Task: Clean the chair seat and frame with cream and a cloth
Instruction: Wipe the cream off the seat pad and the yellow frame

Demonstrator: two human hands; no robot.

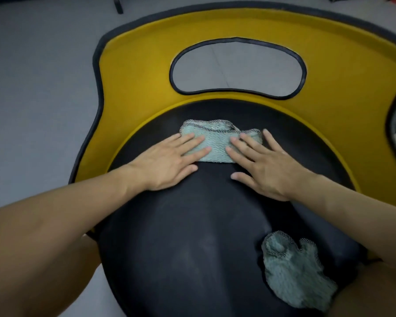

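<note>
Pressing flat, fingers spread, with left hand [169, 161] and right hand [263, 170] on the cloth [217, 144] mid-frame, probably wiping the seat [192, 225], frame [135, 88] seemingly not yet done.

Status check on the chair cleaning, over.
Left hand and right hand open, pressing folded teal cloth flat. Cloth on black seat by yellow backrest. Second crumpled cloth lies loose on seat, nearer the person.

seat [192, 225]: black, domed, faintly streaked | frame [135, 88]: yellow, black-edged, oval cut-out, curving round the seat's far side | folded cloth [215, 143]: pale green, lying flat at the seat's far end, left hand [169, 161] and right hand [261, 165] pressing flat on its ends | second cloth [293, 275]: same green, crumpled, lying near right on the seat
</note>
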